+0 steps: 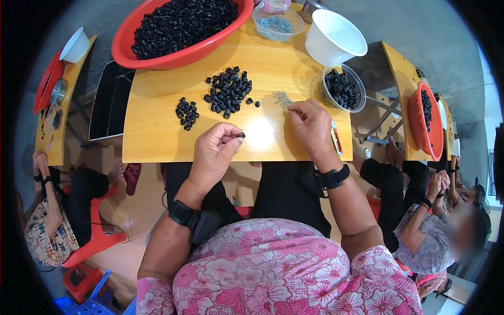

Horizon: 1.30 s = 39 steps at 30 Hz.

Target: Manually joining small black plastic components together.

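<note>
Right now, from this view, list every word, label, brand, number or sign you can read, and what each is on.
None can be read.
Pink-and-white package at the top edge: any print is too small and cut off.
Red-and-white tool by the right wrist: too small to tell.
Black piece in the left hand: too small to tell.
White tub: no lettering can be made out.

Probably a workshop: several worktables (pixel 157 147), red basins (pixel 178 62) of black parts (pixel 184 26).
</note>
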### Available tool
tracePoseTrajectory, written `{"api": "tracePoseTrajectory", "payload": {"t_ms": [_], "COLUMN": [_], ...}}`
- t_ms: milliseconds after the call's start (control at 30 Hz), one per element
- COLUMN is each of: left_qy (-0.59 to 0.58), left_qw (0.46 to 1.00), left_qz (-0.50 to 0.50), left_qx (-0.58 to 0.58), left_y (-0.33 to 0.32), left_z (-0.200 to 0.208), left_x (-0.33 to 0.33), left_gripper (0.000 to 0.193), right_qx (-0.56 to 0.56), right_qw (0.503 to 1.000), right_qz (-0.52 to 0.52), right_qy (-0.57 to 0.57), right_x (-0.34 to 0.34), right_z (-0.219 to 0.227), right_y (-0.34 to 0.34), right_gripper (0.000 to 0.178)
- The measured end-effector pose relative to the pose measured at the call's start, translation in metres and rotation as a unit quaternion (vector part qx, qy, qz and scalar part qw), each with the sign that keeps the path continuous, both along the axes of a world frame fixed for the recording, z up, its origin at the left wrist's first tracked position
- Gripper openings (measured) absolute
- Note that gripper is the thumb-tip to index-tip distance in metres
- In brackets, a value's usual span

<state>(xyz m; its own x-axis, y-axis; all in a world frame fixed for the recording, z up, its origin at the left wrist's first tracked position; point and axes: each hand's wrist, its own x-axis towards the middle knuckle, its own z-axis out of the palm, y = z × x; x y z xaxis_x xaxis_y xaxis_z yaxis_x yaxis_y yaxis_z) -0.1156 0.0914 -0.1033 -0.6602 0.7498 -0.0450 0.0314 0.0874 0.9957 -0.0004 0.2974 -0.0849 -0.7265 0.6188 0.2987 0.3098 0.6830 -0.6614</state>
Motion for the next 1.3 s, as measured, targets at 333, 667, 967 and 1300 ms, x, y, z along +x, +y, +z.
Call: {"api": "tracePoseTrajectory", "payload": {"t_ms": [333,667,967,1300], "left_qy": [-0.031,-0.025,-0.030,-0.027], "left_qw": [0.999,0.999,0.999,0.999], "left_qz": [-0.012,-0.010,-0.015,-0.014], "left_qx": [0.027,0.019,0.022,0.023], "left_y": [-0.001,-0.001,-0.001,-0.001], "left_z": [0.004,0.004,0.004,0.004], "left_x": [0.000,0.000,0.000,-0.001], "left_gripper": [0.011,0.011,0.011,0.012], "right_qx": [0.012,0.002,0.066,0.078], "right_qw": [1.000,1.000,0.996,0.995], "right_qz": [-0.009,0.006,-0.010,-0.014], "right_qy": [-0.005,0.008,-0.050,-0.053], "right_x": [-0.007,-0.006,-0.014,-0.016], "right_z": [-0.005,-0.006,-0.001,-0.002], "right_y": [-0.005,-0.004,-0.008,-0.009], "right_gripper": [0.006,0.010,0.012,0.012]}}
